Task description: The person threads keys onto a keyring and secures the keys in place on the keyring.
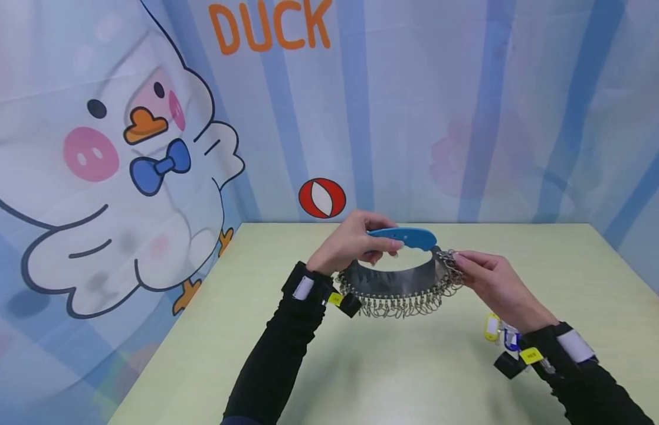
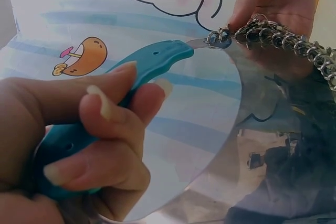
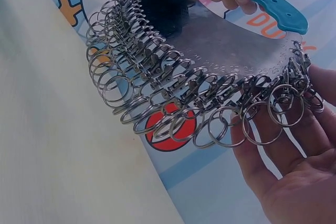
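Observation:
My left hand [image 1: 361, 242] grips the blue handle [image 1: 414, 238] of a key ring holder, with fingers curled round it. The handle spans a curved, shiny metal plate [image 1: 398, 280] held up over the table. Many metal split rings with small clasps [image 3: 178, 85] hang along the plate's outer edge. At the plate's right end my right hand [image 1: 494, 286] pinches the cluster of rings [image 1: 450, 262] between thumb and fingers. In the right wrist view, the fingers [image 3: 270, 145] of that hand lie behind and below the rings, and the thumb is mostly out of frame.
A yellow key tag [image 1: 491, 327] and a blue key tag [image 1: 511, 339] are visible beside the right wrist, partly hidden. The pale table [image 1: 414, 378] runs back to a printed duck curtain [image 1: 414, 118].

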`<state>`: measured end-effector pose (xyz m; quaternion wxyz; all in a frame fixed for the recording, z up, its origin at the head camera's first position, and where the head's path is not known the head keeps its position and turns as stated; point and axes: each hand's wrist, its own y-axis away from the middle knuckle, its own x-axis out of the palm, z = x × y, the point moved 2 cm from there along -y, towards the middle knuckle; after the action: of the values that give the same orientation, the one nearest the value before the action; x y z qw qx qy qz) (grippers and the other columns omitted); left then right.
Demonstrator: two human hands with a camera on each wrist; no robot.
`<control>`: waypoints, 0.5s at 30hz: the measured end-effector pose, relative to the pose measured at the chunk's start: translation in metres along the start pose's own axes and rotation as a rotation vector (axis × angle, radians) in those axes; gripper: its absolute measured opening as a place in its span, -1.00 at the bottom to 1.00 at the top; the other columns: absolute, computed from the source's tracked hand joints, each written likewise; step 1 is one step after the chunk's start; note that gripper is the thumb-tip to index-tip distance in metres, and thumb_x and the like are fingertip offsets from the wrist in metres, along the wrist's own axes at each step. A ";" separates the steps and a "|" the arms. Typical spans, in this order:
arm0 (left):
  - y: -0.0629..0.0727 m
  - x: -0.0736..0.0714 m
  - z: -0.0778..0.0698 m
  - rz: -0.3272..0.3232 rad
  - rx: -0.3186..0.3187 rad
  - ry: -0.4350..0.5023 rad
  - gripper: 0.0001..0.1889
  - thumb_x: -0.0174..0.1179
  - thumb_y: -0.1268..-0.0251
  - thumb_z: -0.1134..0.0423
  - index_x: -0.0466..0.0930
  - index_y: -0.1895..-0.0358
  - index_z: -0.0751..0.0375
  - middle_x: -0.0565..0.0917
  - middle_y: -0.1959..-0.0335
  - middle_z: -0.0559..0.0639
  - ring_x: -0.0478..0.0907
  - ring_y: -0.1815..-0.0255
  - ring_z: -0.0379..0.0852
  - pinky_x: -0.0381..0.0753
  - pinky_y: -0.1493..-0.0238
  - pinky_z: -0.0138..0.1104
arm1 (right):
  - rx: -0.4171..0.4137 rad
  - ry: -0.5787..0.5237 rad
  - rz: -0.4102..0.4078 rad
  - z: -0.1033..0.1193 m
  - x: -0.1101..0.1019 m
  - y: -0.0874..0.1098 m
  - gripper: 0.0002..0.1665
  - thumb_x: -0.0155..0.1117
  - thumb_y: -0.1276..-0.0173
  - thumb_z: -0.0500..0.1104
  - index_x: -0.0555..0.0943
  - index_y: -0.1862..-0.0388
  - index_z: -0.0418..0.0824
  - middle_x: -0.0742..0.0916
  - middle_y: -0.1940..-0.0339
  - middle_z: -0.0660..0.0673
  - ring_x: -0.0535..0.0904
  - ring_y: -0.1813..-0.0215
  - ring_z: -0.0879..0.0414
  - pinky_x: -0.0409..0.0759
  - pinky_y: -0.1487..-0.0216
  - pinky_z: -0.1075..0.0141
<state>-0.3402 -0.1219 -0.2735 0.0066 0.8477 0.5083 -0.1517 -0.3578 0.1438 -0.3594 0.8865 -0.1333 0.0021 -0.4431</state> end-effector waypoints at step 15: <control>0.003 0.001 0.000 0.003 0.000 -0.025 -0.77 0.27 -0.23 0.36 0.60 0.07 0.37 0.64 0.48 0.08 0.30 0.66 -0.06 0.29 0.59 -0.33 | 0.008 0.003 -0.004 0.000 0.003 0.003 -0.68 -0.07 -0.55 -0.21 0.65 -0.03 -0.09 0.68 0.11 0.15 0.58 0.09 0.33 0.49 -0.08 0.49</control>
<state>-0.3372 -0.1222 -0.2740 0.0130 0.8465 0.5069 -0.1622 -0.3539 0.1432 -0.3602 0.8862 -0.1289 0.0015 -0.4450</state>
